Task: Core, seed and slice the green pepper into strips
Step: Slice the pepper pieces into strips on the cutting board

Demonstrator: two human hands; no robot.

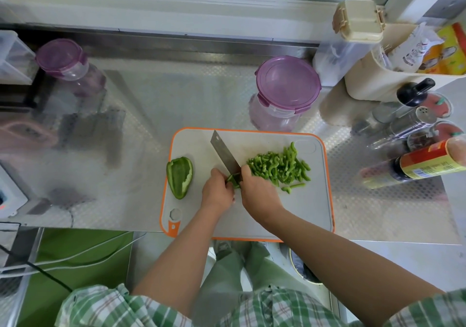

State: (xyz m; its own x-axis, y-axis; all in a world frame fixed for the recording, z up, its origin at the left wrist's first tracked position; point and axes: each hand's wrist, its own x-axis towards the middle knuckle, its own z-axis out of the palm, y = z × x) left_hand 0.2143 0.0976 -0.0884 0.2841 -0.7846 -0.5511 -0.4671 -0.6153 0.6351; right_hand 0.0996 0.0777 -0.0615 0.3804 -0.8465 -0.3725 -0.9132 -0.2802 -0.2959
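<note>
Hands close together mid-board. Left hand [217, 193] curled, pinning small pepper piece [233, 179] under fingertips. Right hand [257, 191] closed round knife handle; knife [225, 154] blade angles away beyond hands, edge down on piece. Piece likely light, crisp, waxy skin apt to slip: best held flat, fingertips tucked back from blade. Heap of strips [280, 165] just right of right hand, thin, bright green, curled. Cored pepper half [179, 176] left of left hand, hollow side up, pale ribs, uncut. All on cutting board [315, 213] on metal surface [201, 99].
</note>
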